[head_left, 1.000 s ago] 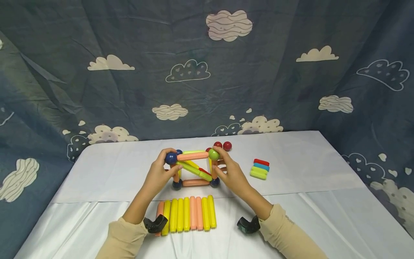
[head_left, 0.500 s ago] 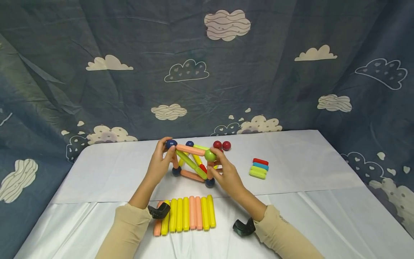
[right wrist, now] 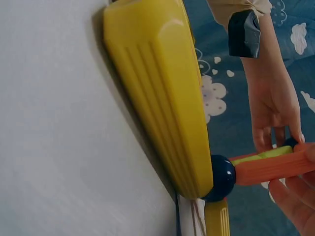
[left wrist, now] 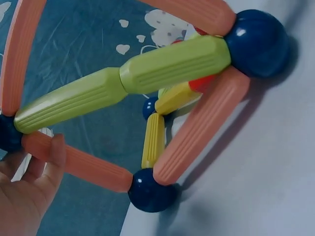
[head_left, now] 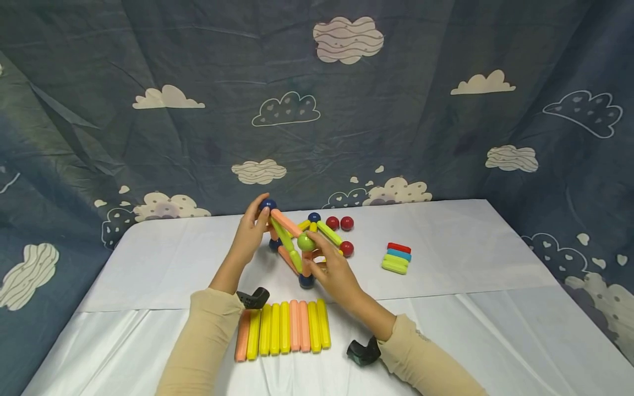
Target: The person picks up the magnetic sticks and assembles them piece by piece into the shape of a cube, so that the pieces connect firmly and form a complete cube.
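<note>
A frame of magnetic rods and balls is held tilted and turned above the white table. Its front side has salmon rods, a light green diagonal, dark blue balls and one green ball. My left hand grips the upper left corner by the blue ball and the salmon rod below it; the left wrist view shows fingers around that rod. My right hand holds the near right corner, pinching a salmon upright under the green ball. Yellow rods lie behind, partly hidden.
A row of yellow and salmon rods lies in front of the frame. Behind are two loose red balls; another red ball sits at the frame's back corner. Short red, blue and green rods lie to the right.
Both hands have turned the frame: its left corner moved away and up, its right corner came left and nearer. The back blue ball and red ball swung right into view.
</note>
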### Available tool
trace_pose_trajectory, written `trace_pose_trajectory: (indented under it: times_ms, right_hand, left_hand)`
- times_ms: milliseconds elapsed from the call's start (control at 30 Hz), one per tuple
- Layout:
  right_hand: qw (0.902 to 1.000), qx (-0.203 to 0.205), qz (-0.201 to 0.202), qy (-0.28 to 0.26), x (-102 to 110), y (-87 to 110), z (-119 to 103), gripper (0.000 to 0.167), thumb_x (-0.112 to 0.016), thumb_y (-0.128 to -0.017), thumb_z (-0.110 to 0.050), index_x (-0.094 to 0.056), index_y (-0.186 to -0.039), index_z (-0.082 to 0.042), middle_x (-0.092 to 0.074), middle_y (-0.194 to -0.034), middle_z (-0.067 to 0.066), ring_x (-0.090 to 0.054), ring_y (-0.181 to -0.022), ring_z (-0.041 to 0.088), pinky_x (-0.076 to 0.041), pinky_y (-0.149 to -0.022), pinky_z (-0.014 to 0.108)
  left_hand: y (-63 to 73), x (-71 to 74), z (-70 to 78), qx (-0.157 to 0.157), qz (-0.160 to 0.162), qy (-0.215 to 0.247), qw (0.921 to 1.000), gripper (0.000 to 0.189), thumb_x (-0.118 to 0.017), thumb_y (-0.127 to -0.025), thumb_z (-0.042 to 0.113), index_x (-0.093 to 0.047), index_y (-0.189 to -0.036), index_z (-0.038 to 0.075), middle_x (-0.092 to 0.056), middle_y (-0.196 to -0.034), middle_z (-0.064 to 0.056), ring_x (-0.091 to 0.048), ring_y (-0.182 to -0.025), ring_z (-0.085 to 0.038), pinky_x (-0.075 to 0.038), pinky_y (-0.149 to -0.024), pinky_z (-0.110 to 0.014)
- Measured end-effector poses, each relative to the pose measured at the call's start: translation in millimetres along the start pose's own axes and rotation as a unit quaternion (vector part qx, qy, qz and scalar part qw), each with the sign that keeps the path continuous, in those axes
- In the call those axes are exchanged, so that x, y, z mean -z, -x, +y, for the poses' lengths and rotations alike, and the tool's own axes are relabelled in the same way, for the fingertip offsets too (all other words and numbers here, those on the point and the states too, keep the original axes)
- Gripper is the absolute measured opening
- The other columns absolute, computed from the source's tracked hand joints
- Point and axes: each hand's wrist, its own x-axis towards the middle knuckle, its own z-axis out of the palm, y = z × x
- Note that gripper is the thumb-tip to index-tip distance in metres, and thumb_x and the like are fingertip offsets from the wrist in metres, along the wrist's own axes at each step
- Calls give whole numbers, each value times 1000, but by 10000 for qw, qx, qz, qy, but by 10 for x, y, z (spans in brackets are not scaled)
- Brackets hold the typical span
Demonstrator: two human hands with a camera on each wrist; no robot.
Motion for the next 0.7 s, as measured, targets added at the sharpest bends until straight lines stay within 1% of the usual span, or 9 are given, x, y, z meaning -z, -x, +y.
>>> trace_pose_trajectory:
  times_ms: [67, 133, 233, 300, 400, 467, 533, 600, 700]
  right_hand:
    - [9998, 84, -75, 141, 24, 10, 14, 65, -64, -83, -4, -31, -137, -18, -51, -111, 8, -55, -94, 19, -50, -74, 27]
    - [9994, 202, -101, 274, 72, 25, 61, 63, -63, -84, -8, -31, -137, -16, -47, -119, 9, -51, -101, 20, -47, -82, 32]
    - [9983, 233, 32, 543, 169, 42, 183, 51, -58, -86, -8, -37, -133, -11, -41, -127, 10, -43, -111, 24, -38, -93, 40]
    - [9969, 42, 108, 775, 228, 43, 301, 42, -55, -86, -5, -44, -127, -7, -42, -125, 12, -41, -114, 27, -33, -96, 44]
    - [9876, -688, -154, 1401, 299, 43, 470, 36, -55, -86, -5, -51, -121, -7, -44, -125, 15, -41, -114, 32, -31, -97, 48]
    - [9748, -1167, -596, 1804, 330, 47, 572, 36, -57, -85, -6, -53, -121, -8, -45, -125, 17, -43, -113, 34, -33, -95, 49]
    - [9602, -1541, -1037, 2087, 353, 54, 645, 38, -59, -85, -8, -52, -123, -9, -46, -124, 18, -45, -112, 34, -35, -94, 48]
    - [9517, -1741, -1309, 2165, 368, 57, 693, 38, -59, -85, -7, -53, -123, -8, -48, -122, 18, -49, -108, 32, -39, -91, 45]
    - [9458, -1926, -1472, 2159, 388, 57, 700, 36, -59, -86, -7, -55, -122, -9, -51, -117, 16, -52, -103, 28, -42, -89, 42]
  left_hand:
    - [-6, -19, 6, -117, 170, -297, 9993, 48, -39, -95, 37, -32, -139, 21, -40, -129, -14, -46, -106, -27, -44, -85, -36]
    - [16, -60, 29, -417, 509, -701, 9954, 48, -41, -94, 39, -35, -137, 19, -38, -129, -12, -43, -105, -29, -42, -81, -34]
    - [112, -166, 99, -1182, 1089, -1396, 9771, 45, -45, -94, 37, -42, -132, 14, -35, -127, -11, -38, -99, -33, -36, -70, -32]
    - [205, -269, 169, -1739, 1190, -1650, 9635, 39, -49, -93, 30, -47, -127, 10, -39, -122, -11, -38, -100, -33, -36, -71, -33]
    - [355, -424, 275, -2438, 807, -2101, 9433, 32, -58, -89, 23, -56, -118, 9, -46, -114, -10, -43, -100, -28, -38, -78, -36]
    - [436, -509, 329, -2663, 418, -2483, 9304, 32, -64, -85, 23, -60, -113, 9, -49, -110, -8, -46, -100, -22, -40, -83, -35]
    - [496, -565, 365, -2711, 165, -2754, 9222, 33, -69, -81, 22, -61, -110, 10, -50, -108, -6, -50, -95, -18, -44, -82, -31]
    - [529, -595, 382, -2627, 69, -2946, 9188, 34, -71, -79, 21, -61, -109, 10, -49, -110, -6, -52, -93, -16, -47, -79, -28]
    - [547, -594, 384, -2414, 56, -2880, 9267, 34, -70, -79, 16, -60, -111, 10, -49, -113, -5, -53, -95, -15, -47, -81, -27]
